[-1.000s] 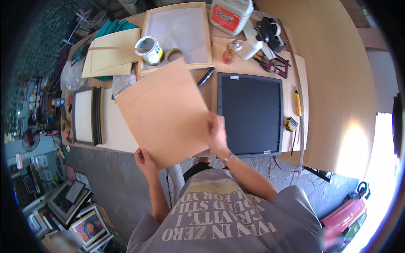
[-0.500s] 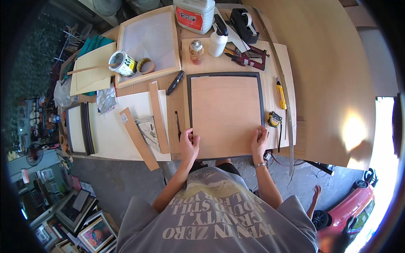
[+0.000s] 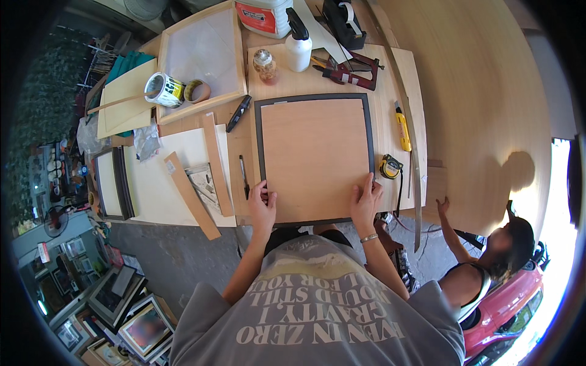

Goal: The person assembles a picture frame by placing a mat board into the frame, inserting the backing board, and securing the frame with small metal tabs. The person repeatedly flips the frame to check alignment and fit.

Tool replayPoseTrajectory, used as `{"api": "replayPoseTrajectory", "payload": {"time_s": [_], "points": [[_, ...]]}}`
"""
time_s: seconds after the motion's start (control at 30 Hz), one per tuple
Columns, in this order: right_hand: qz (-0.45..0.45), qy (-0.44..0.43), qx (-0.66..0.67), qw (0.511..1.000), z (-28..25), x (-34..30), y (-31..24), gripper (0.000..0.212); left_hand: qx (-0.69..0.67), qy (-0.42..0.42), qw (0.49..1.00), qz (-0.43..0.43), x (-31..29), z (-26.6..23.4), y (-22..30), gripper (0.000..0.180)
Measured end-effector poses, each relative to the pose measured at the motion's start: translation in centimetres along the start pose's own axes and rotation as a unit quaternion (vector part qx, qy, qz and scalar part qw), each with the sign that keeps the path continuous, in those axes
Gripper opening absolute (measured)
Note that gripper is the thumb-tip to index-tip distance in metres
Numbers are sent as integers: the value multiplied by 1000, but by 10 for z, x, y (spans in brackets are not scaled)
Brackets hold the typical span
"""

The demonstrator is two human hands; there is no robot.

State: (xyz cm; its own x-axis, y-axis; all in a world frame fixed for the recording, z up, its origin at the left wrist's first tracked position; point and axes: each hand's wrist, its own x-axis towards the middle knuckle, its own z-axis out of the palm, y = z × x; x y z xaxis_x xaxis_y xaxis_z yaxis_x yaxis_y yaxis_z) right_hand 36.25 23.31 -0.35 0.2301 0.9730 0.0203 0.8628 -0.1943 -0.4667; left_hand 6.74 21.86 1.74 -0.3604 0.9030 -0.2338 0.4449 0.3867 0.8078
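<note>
A thin brown backing board (image 3: 314,152) lies inside a black picture frame (image 3: 370,134) on the worktable. At the frame's near left corner, my left hand (image 3: 262,206) is closed on the side rail, with the thumb over the board. My right hand (image 3: 366,200) closes on the opposite rail near the right corner, its thumb on the board and its index finger pointing forward. The near rail shows between my hands. A dark pen (image 3: 244,177) lies just left of the frame, and a yellow tape measure (image 3: 389,166) sits right of it.
Beyond the frame stand a white spray bottle (image 3: 298,52), a glass jar (image 3: 265,66), a dark red staple gun (image 3: 354,72) and a tape dispenser (image 3: 345,24). A yellow cutter (image 3: 402,127) lies beside a long metal strip (image 3: 410,116). Another person (image 3: 488,262) stands at right, one arm toward the table.
Both hands have shifted slightly on the rails, and more of the near rail shows. My view has turned a little. The other person has come further into view at right.
</note>
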Motion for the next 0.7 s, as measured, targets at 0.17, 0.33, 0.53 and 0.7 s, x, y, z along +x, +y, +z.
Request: {"api": "replayPoseTrajectory", "payload": {"time_s": [0.17, 0.33, 0.53, 0.7], "points": [[-21, -49, -27, 998, -18, 2, 5, 54, 130, 53, 985, 100, -3, -3, -7, 53], [111, -91, 121, 982, -42, -17, 46, 42, 91, 35, 994, 54, -25, -13, -25, 57], [103, -138, 186, 967, -21, -24, 83, 41, 65, -11, 998, 13, -32, -4, -46, 58], [109, -69, 208, 970, -17, -33, 66, 34, 62, 6, 997, 55, -32, -5, -50, 62]]}}
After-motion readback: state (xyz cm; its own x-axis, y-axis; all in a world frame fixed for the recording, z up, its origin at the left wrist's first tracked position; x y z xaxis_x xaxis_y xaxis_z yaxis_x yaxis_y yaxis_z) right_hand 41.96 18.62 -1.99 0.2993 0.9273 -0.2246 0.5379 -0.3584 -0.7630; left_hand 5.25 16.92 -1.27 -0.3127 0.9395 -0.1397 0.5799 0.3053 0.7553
